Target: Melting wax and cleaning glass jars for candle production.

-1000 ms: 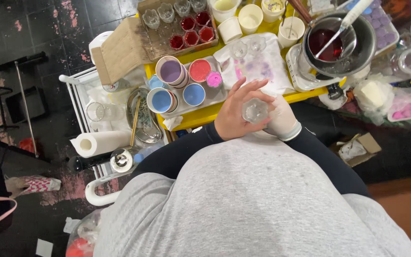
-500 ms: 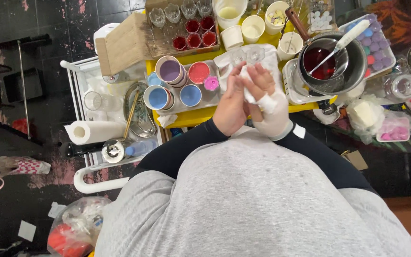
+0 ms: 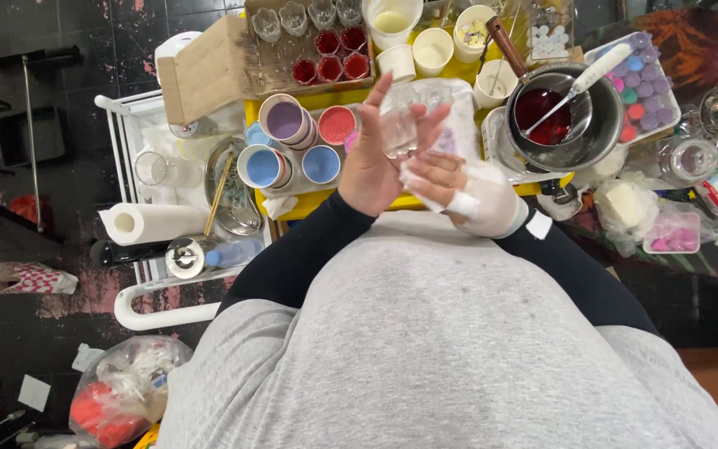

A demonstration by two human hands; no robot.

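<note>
Clear glass cup (image 3: pixel 399 125) gripped by left hand (image 3: pixel 373 162) fingers; bandaged right hand (image 3: pixel 467 189) fingers curl against it.

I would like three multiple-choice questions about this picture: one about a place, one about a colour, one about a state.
1. Where does the paper towel roll lie?
A. on the white cart to the person's left
B. inside the metal pot
C. on the yellow table

2. What colour is the liquid in the metal pot?
A. green
B. dark red
C. blue

3. What does the left hand do?
A. rests flat on the table
B. holds a small clear glass
C. grips the spoon

Answers: 1 A, the roll lies on the cart's rack; 2 B, the liquid looks dark red; 3 B, its fingers hold the glass, with the wrapped right hand beside it.
</note>
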